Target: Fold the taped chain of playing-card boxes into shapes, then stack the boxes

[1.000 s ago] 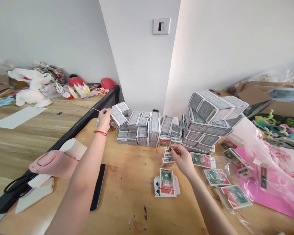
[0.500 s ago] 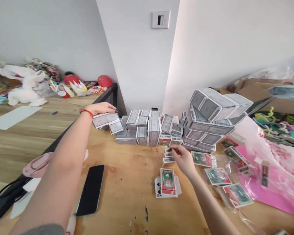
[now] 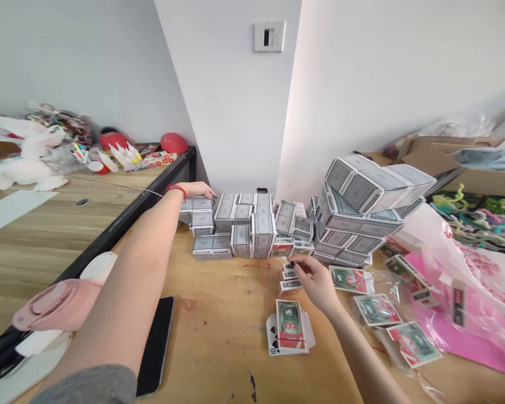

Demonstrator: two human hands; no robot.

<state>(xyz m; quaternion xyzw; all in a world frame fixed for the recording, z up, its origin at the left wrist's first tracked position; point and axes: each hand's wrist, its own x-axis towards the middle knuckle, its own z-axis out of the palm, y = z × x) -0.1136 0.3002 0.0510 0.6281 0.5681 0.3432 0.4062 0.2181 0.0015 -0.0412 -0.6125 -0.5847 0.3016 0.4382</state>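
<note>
At the left end of a row of grey-patterned playing-card packs [image 3: 242, 213], my left hand [image 3: 197, 190] curls over a block of the same card packs [image 3: 202, 220]. Its fingertips rest at the block's far top edge; the thumb is hidden. My right hand [image 3: 315, 279] has its fingers bent and pinched at the far end of a few small card boxes [image 3: 290, 288] standing on edge. In front of them, a green-and-red card box [image 3: 290, 322] lies on loose playing cards [image 3: 273, 343], a ten of spades showing.
Grey packs rise in a tall, uneven stack [image 3: 357, 207] at the right. Nearby lie more card boxes [image 3: 376, 308], clear wrap and a pink sheet [image 3: 454, 336]. A black phone [image 3: 156, 348] and a pink device [image 3: 56, 306] are by my left forearm. A wall stands behind.
My left hand has moved right with the block of card packs, closing the gap to the row. My right hand stays at the small card boxes. The view has shifted slightly.
</note>
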